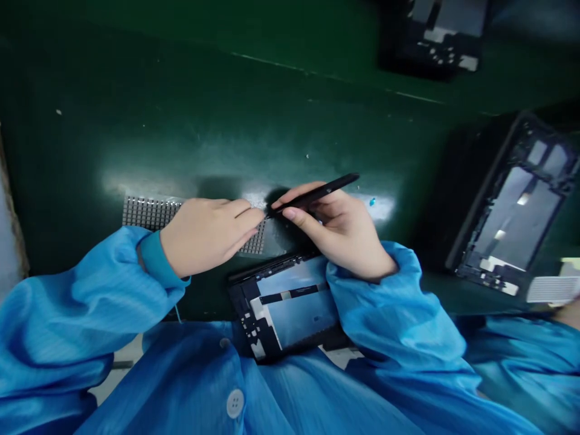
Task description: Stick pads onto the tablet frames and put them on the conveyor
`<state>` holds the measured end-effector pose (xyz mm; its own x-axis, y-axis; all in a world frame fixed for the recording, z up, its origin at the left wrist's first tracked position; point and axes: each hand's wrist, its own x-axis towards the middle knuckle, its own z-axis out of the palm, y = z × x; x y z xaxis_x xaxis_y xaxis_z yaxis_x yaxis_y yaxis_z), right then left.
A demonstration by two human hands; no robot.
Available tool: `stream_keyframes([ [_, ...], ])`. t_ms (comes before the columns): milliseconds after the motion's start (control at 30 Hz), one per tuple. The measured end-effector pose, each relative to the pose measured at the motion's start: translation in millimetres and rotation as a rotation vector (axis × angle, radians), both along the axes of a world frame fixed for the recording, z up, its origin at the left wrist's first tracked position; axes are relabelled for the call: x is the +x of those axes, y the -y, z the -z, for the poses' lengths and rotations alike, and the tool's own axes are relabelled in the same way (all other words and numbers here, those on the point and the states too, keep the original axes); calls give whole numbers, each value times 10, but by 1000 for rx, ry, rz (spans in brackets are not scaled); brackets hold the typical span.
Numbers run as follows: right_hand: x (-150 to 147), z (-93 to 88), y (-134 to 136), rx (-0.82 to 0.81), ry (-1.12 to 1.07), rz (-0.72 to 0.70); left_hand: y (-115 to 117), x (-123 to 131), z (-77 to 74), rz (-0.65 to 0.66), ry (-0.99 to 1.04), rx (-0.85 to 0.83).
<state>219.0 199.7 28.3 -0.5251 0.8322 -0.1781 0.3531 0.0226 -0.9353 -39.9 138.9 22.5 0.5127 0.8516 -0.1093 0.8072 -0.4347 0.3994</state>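
My right hand [344, 232] is closed around black tweezers [319, 192], held like a pen. Their tip points left and meets the fingertips of my left hand [211, 232]. That hand is closed, its fingers together over a clear sheet with rows of small dark grey pads [147, 211]; it covers the middle of the sheet. The right edge of the sheet shows just under the tweezers' tip. Whether a pad sits between the tips is too small to tell. Below my hands, a black device frame [294, 308] with a silvery panel lies tilted at the table's front edge.
A stack of similar device frames [512, 205] stands at the right on the green table [181, 90], and more frames [446, 36] lie at the far right. A co-worker's blue sleeve [530, 362] and a white ridged piece [550, 290] are at the right edge. A blue scrap [372, 202] lies beyond my right hand.
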Motion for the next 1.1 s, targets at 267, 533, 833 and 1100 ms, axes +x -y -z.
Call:
stream_keyframes([
  [267, 48, -88, 35, 21, -35, 19, -13, 49, -77, -26, -73, -47],
  [533, -51, -75, 1492, 117, -162, 407, -4, 62, -57, -55, -20, -89],
  [833, -170, 92, 1572, 242, -122, 433, -11, 56, -61, -29, -81, -40],
  [1100, -67, -147, 1284, 286, -1, 282, -32, 71, -124, -18, -149, -47],
])
